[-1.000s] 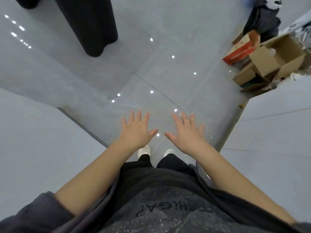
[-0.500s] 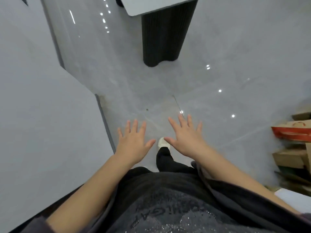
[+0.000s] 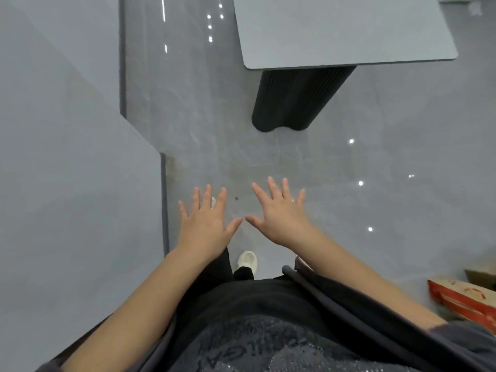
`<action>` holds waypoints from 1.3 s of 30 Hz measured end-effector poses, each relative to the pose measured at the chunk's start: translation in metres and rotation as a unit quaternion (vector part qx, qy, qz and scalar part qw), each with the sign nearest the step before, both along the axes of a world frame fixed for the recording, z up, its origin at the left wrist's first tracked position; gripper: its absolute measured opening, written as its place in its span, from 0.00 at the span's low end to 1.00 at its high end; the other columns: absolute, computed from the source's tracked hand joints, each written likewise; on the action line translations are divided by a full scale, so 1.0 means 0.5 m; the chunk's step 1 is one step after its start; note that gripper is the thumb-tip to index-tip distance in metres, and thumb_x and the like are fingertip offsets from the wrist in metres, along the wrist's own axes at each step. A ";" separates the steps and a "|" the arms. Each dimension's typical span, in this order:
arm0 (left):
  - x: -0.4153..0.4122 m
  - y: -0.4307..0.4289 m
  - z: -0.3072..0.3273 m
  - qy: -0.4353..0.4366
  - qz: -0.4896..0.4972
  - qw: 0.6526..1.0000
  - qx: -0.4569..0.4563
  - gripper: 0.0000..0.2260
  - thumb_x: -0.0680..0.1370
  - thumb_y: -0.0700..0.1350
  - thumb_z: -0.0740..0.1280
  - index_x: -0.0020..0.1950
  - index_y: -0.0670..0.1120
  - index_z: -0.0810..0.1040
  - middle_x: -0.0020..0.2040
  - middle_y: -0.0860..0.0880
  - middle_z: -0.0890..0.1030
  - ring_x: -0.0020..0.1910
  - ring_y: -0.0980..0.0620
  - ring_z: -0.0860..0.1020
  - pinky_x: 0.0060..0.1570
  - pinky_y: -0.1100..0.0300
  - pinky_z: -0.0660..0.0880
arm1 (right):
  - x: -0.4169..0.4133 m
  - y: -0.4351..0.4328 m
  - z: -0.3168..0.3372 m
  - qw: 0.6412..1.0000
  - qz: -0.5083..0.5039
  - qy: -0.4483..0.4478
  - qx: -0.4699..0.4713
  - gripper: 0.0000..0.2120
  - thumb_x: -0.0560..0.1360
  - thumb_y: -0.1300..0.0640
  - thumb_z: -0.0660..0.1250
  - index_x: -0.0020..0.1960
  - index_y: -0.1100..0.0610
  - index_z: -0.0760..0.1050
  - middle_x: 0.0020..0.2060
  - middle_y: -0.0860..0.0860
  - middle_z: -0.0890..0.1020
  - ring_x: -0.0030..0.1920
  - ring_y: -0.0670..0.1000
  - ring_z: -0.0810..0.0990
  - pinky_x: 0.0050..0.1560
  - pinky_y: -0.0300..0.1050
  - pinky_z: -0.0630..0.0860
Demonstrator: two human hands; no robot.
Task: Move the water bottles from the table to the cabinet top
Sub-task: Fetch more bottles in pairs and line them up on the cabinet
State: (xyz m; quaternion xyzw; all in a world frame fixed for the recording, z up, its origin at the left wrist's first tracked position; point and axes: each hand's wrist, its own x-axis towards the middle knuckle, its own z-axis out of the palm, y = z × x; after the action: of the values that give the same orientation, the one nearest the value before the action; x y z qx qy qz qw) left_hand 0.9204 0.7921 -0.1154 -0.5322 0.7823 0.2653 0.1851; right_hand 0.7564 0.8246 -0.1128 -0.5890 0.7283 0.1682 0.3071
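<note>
Looking down from head height, a person holds both bare hands out, palms down, over a glossy grey floor (image 3: 375, 183). The left hand (image 3: 205, 224) and right hand (image 3: 280, 220) are flat, fingers straight and spread, holding nothing; their thumb tips nearly meet. Where the water bottles are cannot be told from this view. The table (image 3: 343, 30) lies well ahead of the hands and a little to the right of the right hand: a thin, pale grey top with rounded corners on a black ribbed pedestal (image 3: 298, 98). Just left of the left hand runs the edge of a broad, flat grey surface (image 3: 67, 183). Below and between the wrists shows one white shoe (image 3: 247, 260). Far right of the right forearm sits a red and white box (image 3: 461, 296).
</note>
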 end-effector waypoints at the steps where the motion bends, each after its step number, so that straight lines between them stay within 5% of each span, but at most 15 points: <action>1: -0.004 -0.030 -0.005 0.000 0.002 1.000 0.004 0.33 0.80 0.64 0.50 0.80 0.51 0.44 0.80 0.45 0.44 0.78 0.43 0.40 0.74 0.38 0.43 | -0.004 -0.027 -0.002 1.000 0.001 0.000 0.004 0.36 0.79 0.35 0.53 0.80 0.45 0.42 0.80 0.54 0.42 0.78 0.62 0.37 0.72 0.71 0.40; 12: -0.030 -0.465 -0.002 -0.004 -0.065 0.997 0.027 0.33 0.80 0.64 0.52 0.80 0.51 0.44 0.80 0.45 0.45 0.78 0.43 0.41 0.74 0.38 0.43 | -0.027 -0.382 0.002 0.996 -0.089 -0.002 0.024 0.36 0.79 0.34 0.53 0.80 0.45 0.41 0.80 0.53 0.41 0.78 0.61 0.37 0.73 0.70 0.40; 39: -0.178 -1.231 -0.012 -0.059 -0.121 0.990 0.038 0.33 0.80 0.64 0.51 0.80 0.51 0.44 0.80 0.44 0.45 0.78 0.42 0.41 0.74 0.36 0.42 | -0.197 -1.148 -0.047 0.984 -0.180 -0.014 -0.002 0.37 0.79 0.36 0.55 0.80 0.47 0.42 0.80 0.54 0.42 0.78 0.62 0.39 0.72 0.72 0.43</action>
State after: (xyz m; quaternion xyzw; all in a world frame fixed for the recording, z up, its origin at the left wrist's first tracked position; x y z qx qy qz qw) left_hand 0.8313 0.1765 -0.1214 -0.4411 0.8180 0.2388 0.2816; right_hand 0.6576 0.2504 -0.1366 -0.4517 0.8182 0.1002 0.3413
